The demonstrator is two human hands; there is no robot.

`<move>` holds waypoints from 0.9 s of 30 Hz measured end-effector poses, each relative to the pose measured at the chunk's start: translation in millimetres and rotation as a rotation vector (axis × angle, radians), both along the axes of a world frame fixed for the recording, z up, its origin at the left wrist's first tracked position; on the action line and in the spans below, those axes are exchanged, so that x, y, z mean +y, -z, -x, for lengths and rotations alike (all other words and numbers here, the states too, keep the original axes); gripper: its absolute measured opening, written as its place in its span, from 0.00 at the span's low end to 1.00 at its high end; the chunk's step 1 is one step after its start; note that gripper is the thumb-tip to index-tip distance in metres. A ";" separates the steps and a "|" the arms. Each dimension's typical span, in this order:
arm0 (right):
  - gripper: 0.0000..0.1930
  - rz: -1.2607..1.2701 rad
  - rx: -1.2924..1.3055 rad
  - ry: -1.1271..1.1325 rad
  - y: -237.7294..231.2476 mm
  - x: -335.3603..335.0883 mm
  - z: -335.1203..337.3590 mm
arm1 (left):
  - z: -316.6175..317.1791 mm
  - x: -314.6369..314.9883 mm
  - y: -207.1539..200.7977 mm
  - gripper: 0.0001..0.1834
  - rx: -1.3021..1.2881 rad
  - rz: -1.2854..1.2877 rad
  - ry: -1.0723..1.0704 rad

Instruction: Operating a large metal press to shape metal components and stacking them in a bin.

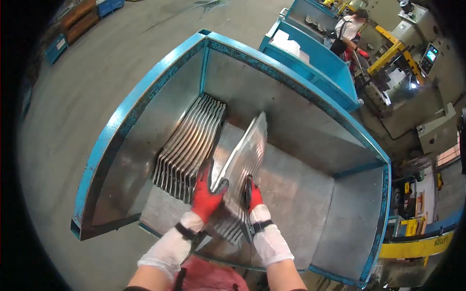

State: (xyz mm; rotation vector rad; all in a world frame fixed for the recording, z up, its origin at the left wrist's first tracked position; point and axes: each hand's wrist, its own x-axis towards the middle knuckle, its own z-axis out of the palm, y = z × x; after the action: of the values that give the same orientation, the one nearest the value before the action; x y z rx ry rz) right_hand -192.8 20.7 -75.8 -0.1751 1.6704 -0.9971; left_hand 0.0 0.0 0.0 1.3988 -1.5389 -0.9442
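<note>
Between my two hands stands a bundle of shiny pressed metal panels point(244, 162), tilted and partly blurred. My left hand point(208, 196), in a red glove with dark fingers, closes on the bundle's left side. On its right side my right hand point(254, 195), gloved the same way, is pressed with bent fingers. Just left of my left hand, a row of similar metal panels point(190, 145) stands on edge, nested closely together. Everything is inside a large blue-framed metal bin point(131, 104). The lower ends of the held panels show between my forearms.
The bin's sheet-metal floor point(296, 179) stretches right of the bundle. Beyond the far wall stands another blue bin point(315, 72) with white material in it. A person point(350, 29) works near yellow-framed machinery point(388, 48). A yellow beam point(415, 247) lies outside at the right.
</note>
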 end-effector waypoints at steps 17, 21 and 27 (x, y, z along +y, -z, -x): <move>0.29 0.267 -0.153 0.014 0.1 56.9 -26.8 | -50.1 113.5 138.5 0.26 1.342 -0.737 -0.110; 0.32 0.328 0.415 -0.532 51.2 85.6 -39.2 | -7.1 55.6 81.7 0.23 1.444 -0.900 -0.275; 0.35 0.413 0.535 -0.805 58.5 85.8 -13.1 | -13.7 62.2 75.4 0.24 1.433 -0.964 -0.156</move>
State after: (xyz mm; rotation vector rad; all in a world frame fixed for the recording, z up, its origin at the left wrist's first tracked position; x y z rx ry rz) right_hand -179.7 106.5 -134.3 -1.3719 1.5913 -0.6710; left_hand 13.7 62.2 -75.4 0.8477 0.1566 -2.0457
